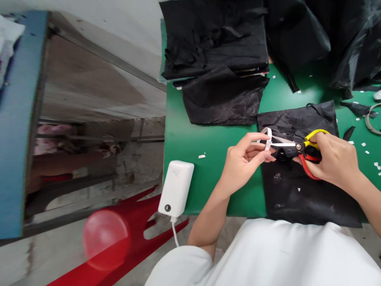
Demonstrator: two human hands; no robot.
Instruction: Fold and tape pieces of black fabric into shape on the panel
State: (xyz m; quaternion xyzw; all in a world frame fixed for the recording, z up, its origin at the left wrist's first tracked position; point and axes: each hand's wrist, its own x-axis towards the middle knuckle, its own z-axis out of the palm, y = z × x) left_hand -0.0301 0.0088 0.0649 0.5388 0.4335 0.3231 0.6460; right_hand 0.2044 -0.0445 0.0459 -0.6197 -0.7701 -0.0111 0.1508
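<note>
My left hand (248, 155) pinches a thin white ring (267, 139) between thumb and fingers. In my right hand (336, 157) is a pair of scissors (298, 147) with one yellow and one red handle. Their blades are parted and point left, with the tips at the white ring. Both hands are above a black fabric sheet (297, 198) lying on the green table (214, 143). Beneath the blades is a glossy dark round thing (281, 154), whose kind I cannot make out.
Folded black fabric (217, 39) is piled at the back, with another black piece (223, 97) before it. A white power bank (176, 188) with a cable lies at the left edge. A beige tape ring (369, 121) and small white scraps (363, 144) lie right. A red chair (131, 222) stands left.
</note>
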